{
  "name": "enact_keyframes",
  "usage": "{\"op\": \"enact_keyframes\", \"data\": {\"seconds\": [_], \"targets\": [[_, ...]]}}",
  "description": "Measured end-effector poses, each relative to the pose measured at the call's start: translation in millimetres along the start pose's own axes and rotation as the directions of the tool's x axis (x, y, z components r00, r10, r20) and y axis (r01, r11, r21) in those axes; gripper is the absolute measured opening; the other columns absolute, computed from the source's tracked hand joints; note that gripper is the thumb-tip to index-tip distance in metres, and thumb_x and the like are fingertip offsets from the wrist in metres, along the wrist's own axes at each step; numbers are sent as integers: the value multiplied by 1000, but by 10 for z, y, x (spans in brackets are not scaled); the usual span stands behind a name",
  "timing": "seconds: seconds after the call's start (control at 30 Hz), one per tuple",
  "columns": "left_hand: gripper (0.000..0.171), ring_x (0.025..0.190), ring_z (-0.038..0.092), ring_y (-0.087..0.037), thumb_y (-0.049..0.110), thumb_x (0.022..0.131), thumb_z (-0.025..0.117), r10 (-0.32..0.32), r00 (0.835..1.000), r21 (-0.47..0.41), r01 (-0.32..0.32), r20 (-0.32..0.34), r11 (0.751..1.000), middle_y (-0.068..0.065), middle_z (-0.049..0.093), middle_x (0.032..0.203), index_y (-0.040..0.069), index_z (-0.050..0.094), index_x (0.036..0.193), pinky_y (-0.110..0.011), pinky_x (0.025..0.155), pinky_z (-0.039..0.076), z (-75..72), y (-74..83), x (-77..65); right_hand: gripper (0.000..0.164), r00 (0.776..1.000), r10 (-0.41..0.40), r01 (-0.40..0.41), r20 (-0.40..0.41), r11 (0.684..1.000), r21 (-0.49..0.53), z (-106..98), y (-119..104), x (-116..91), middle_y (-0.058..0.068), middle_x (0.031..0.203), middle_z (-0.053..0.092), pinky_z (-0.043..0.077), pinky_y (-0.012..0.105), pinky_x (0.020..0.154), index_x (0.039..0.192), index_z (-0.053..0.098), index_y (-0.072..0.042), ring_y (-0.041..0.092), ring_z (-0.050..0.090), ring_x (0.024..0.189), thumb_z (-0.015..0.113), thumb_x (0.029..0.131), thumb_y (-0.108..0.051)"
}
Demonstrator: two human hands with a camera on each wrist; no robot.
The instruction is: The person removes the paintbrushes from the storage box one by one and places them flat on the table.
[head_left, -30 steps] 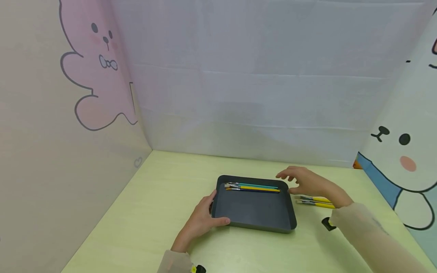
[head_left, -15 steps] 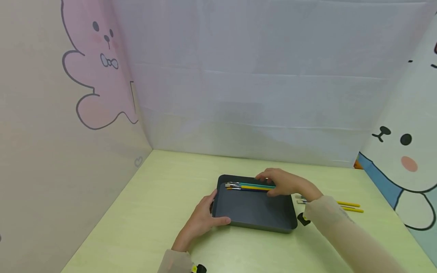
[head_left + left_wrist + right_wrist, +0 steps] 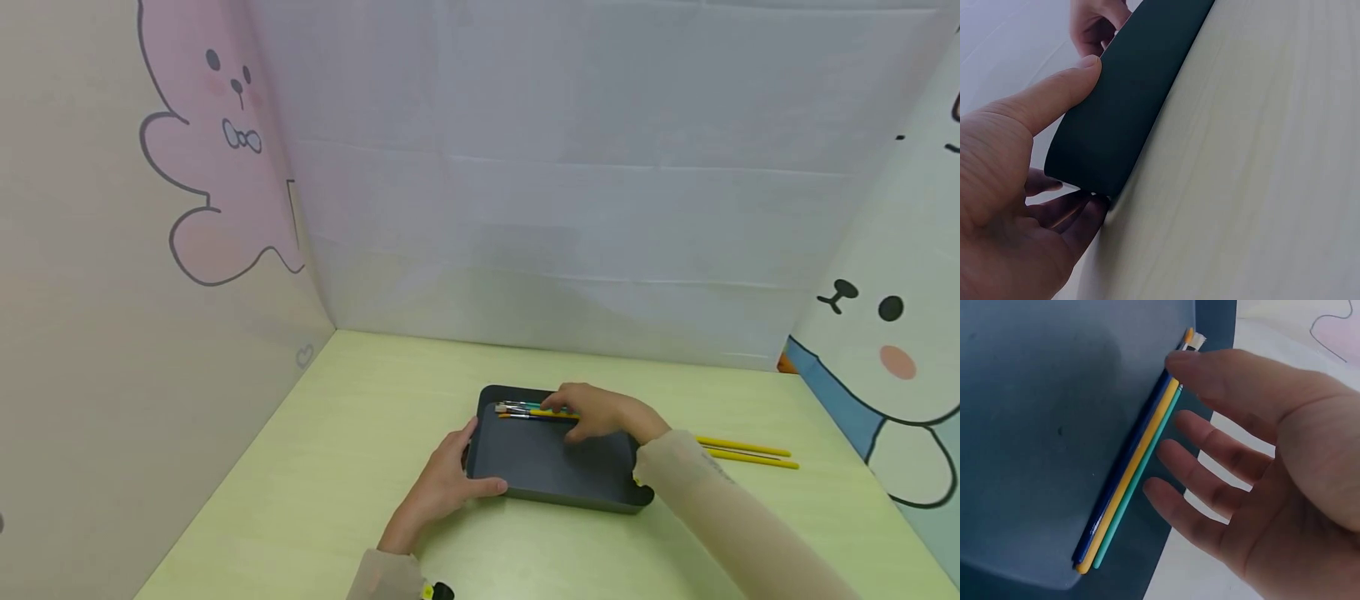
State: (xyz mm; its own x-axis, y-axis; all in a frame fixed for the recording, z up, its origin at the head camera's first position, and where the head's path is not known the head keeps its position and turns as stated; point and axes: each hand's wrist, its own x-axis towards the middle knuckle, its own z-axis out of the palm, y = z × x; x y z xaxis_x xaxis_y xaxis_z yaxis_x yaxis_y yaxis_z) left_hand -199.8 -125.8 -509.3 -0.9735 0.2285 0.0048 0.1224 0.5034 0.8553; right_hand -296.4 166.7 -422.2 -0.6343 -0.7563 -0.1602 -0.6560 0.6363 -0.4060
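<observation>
Pale tabletop (image 3: 337, 467) bears a shallow dark-grey tray (image 3: 540, 458), where slim navy, yellow and teal paintbrushes (image 3: 1135, 459) lie side by side near its far wall; the left hand (image 3: 442, 479) grips a near corner, while the right hand (image 3: 600, 414), fingers parted and holding nothing, hovers above.

You have slim navy, yellow and teal paintbrushes (image 3: 1129, 474) and a dark-grey rectangular tray (image 3: 525, 458). Your bench (image 3: 360, 417) is pale yellow-green, faintly grained.

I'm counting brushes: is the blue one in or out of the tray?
In: the right wrist view shows the blue brush lying inside the tray, beside a yellow brush.
</observation>
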Motion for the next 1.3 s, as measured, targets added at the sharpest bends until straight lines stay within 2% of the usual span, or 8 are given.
{"op": "enact_keyframes", "data": {"seconds": [0.3, 0.57, 0.8, 1.03, 1.3], "targets": [[119, 138, 50, -36, 46, 79, 95, 7, 1000, -3, -7, 5, 1000, -20, 43, 161, 12, 26, 170, -58, 112, 43, -5, 2, -3, 58, 999, 46, -45, 25, 999, -31, 49, 21, 74, 16, 126, 63, 53, 45, 93, 142, 64, 3, 28, 60, 106, 83, 88, -7], [118, 140, 49, -36, 45, 79, 95, 3, 1000, -11, -3, 7, 1000, -20, 42, 161, 12, 26, 170, -58, 112, 43, -11, 4, -5, 54, 997, 48, -45, 62, 998, -46, 73, 16, 105, 19, 123, 61, 52, 53, 100, 138, 64, 10, 33, 61, 114, 81, 89, -8], [119, 136, 51, -34, 44, 79, 95, 10, 1000, -19, -10, 5, 1000, -20, 43, 160, 11, 26, 170, -57, 111, 44, -8, 6, -3, 55, 987, 130, -126, 98, 991, -48, 105, -3, 164, 16, 125, 62, 52, 50, 102, 141, 65, 2, 33, 61, 117, 83, 90, -10], [119, 140, 49, -35, 45, 79, 95, 7, 1000, -20, -7, 13, 1000, -19, 42, 162, 14, 25, 171, -58, 113, 43, -4, -11, -2, 56, 988, 123, -120, 98, 992, -29, 125, 0, 198, 13, 124, 64, 53, 50, 100, 141, 66, -3, 32, 63, 115, 84, 88, -6], [119, 137, 51, -34, 44, 79, 95, 1, 1000, -20, -1, 9, 1000, -19, 42, 162, 13, 25, 170, -57, 111, 43, -18, 8, -20, 50, 993, 95, -94, 63, 995, -21, 130, 9, 257, 10, 116, 68, 55, 45, 91, 131, 71, -7, 28, 63, 104, 82, 84, 6]]}}
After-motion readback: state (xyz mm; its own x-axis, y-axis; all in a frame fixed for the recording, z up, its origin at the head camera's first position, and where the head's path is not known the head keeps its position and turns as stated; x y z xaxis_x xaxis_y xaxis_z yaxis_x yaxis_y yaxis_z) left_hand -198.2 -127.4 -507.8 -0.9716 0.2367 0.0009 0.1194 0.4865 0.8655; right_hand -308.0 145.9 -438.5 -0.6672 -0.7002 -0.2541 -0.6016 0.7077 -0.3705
